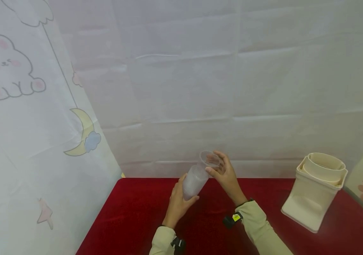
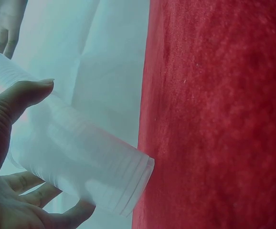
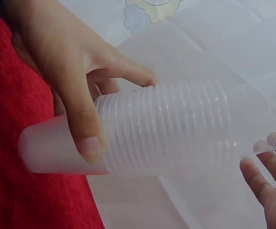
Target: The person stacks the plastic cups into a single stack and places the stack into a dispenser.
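A nested stack of clear plastic cups [image 1: 194,184] tilts up and to the right over the table. My left hand [image 1: 177,202] grips it, with the thumb on one side and the fingers round the other, as the right wrist view also shows. At the stack's upper end, one cup [image 3: 255,112] stands partly out from the rest. Its open rim faces my right hand [image 1: 227,176], whose thumb and fingers hold this cup by its sides. In the left wrist view, the closed bottom end of the stack [image 2: 92,157] points toward the red cloth.
A cream plastic stand [image 1: 307,200] with a round, open-topped collar [image 1: 324,171] is at the right of the table. Red cloth [image 1: 127,212] covers the table. Pale hanging sheets [image 1: 181,92] rise directly behind it and on both sides.
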Demonstrator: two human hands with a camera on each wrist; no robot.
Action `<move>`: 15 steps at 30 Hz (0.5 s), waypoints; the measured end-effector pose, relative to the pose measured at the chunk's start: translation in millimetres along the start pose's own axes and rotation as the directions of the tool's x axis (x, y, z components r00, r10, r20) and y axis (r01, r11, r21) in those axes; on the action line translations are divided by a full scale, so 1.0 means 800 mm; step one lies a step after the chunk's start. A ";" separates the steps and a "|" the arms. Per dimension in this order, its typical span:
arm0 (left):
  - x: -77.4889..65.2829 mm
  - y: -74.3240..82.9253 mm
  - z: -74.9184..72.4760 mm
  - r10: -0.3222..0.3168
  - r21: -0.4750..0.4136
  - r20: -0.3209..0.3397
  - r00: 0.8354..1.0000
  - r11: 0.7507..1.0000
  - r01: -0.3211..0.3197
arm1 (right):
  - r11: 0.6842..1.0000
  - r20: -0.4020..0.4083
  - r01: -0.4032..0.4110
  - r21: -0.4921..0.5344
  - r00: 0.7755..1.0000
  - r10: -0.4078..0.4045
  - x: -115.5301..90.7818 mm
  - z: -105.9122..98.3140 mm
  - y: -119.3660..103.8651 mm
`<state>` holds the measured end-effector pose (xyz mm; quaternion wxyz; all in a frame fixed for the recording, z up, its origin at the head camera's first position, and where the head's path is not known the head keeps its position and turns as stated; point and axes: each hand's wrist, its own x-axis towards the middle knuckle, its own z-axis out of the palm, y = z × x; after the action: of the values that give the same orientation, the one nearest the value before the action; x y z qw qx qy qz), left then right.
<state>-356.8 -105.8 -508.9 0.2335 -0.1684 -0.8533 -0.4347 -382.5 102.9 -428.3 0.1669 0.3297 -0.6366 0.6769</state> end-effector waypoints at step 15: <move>0.001 0.001 -0.001 -0.021 -0.003 0.015 1.000 1.000 0.021 | 1.000 0.011 0.012 -0.007 1.000 -0.012 -0.004 0.004 0.010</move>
<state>-357.2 -105.7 -507.7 0.2225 -0.1630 -0.8560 -0.4373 -384.6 99.5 -436.0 0.1687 0.3368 -0.6381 0.6716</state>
